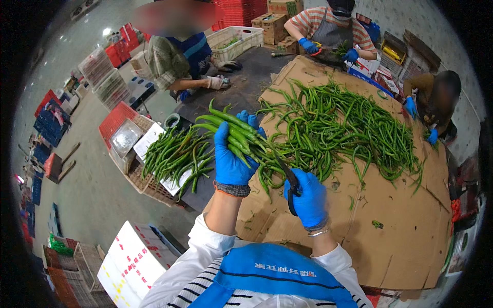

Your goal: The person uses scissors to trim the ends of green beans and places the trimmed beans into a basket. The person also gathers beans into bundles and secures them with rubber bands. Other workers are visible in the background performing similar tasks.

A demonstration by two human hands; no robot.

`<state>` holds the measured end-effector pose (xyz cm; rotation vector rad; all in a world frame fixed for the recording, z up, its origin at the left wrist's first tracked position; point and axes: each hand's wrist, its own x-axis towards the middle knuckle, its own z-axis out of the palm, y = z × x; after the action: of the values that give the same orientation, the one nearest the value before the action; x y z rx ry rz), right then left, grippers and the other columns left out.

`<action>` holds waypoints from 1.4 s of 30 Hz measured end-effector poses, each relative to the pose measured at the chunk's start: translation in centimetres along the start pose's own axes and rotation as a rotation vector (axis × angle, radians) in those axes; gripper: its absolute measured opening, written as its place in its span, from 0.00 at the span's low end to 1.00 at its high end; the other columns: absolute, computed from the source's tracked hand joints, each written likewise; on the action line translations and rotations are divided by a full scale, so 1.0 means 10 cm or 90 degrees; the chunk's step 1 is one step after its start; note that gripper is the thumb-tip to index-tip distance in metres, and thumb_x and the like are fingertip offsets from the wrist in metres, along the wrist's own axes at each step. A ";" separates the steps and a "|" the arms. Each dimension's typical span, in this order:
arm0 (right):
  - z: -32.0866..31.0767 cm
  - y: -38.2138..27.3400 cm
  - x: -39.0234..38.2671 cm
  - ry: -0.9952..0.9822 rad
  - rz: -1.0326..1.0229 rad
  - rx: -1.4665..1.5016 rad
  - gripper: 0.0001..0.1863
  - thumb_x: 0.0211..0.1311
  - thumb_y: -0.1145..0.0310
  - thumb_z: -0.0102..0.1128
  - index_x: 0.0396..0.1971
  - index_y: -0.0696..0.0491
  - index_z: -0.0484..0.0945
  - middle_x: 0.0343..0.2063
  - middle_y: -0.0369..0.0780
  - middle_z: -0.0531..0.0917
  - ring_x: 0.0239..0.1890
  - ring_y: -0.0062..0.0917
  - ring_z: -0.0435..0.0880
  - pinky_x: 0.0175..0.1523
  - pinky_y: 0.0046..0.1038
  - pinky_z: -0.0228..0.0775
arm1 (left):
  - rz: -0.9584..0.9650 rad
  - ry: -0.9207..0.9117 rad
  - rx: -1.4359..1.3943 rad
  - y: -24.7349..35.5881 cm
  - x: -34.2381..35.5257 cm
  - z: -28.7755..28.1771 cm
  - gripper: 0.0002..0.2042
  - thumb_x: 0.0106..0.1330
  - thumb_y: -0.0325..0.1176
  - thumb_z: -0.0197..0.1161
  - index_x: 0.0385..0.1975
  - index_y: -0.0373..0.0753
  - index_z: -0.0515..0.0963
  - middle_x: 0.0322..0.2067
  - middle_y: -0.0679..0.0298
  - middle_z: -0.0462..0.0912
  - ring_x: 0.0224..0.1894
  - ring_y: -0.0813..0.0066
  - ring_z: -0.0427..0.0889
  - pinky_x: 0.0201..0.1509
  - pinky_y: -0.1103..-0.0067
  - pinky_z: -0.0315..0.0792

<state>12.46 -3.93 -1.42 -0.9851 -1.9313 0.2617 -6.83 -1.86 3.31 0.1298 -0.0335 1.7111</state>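
My left hand, in a blue glove, grips a bunch of long green chili peppers above the table. My right hand, also gloved in blue, holds dark scissors whose blades point up-left to the bunch's stem ends. A large heap of peppers lies on the cardboard sheet ahead and to the right. A smaller pile rests left of my left hand, partly on a white tray or sheet.
Co-workers stand at top left, at top right with orange-handled scissors, and at far right. A cream crate sits beyond the dark tabletop. Baskets stand left, a white box lower left.
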 end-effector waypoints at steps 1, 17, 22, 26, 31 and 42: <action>-0.05 -0.06 0.04 0.000 -0.011 -0.026 0.18 0.45 0.67 0.66 0.40 0.46 0.76 0.22 0.39 0.73 0.25 0.36 0.74 0.27 0.35 0.65 | 0.003 -0.013 0.007 0.00 -0.01 0.01 0.21 0.60 0.41 0.59 0.53 0.44 0.69 0.51 0.64 0.74 0.53 0.66 0.73 0.58 0.64 0.65; -0.21 -0.23 0.18 -0.062 -0.003 -0.031 0.20 0.44 0.65 0.65 0.41 0.45 0.75 0.23 0.39 0.73 0.27 0.36 0.74 0.29 0.36 0.65 | -0.022 -0.090 0.000 -0.07 -0.10 0.16 0.19 0.61 0.41 0.57 0.50 0.41 0.73 0.46 0.63 0.78 0.51 0.69 0.74 0.59 0.66 0.64; -0.21 -0.25 0.19 -0.050 0.004 -0.024 0.19 0.44 0.65 0.66 0.41 0.45 0.75 0.23 0.39 0.74 0.27 0.36 0.75 0.28 0.36 0.66 | -0.025 -0.103 -0.008 -0.08 -0.10 0.18 0.18 0.61 0.41 0.56 0.49 0.41 0.74 0.46 0.63 0.78 0.51 0.69 0.74 0.59 0.67 0.64; -0.20 -0.25 0.19 -0.068 0.001 -0.027 0.19 0.45 0.66 0.65 0.40 0.45 0.75 0.22 0.39 0.74 0.26 0.36 0.75 0.27 0.35 0.66 | -0.039 -0.107 -0.009 -0.10 -0.11 0.17 0.18 0.61 0.41 0.57 0.49 0.41 0.74 0.46 0.64 0.78 0.52 0.70 0.73 0.59 0.67 0.64; -0.11 -0.16 0.08 -0.079 0.016 0.018 0.18 0.45 0.67 0.64 0.40 0.46 0.75 0.20 0.39 0.74 0.23 0.36 0.75 0.24 0.35 0.65 | -0.033 -0.094 0.004 -0.11 -0.11 0.15 0.19 0.60 0.42 0.58 0.49 0.42 0.74 0.46 0.65 0.78 0.52 0.71 0.73 0.59 0.67 0.64; -0.13 -0.26 0.16 0.005 -0.017 -0.015 0.18 0.48 0.66 0.64 0.41 0.48 0.74 0.21 0.39 0.72 0.24 0.34 0.73 0.27 0.34 0.65 | -0.026 -0.097 0.003 -0.09 -0.12 0.13 0.19 0.60 0.42 0.58 0.49 0.42 0.74 0.47 0.64 0.78 0.52 0.71 0.73 0.59 0.67 0.63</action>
<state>11.74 -4.71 1.71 -0.9728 -1.9435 0.2202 -5.67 -3.00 4.43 0.2629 -0.1395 1.6583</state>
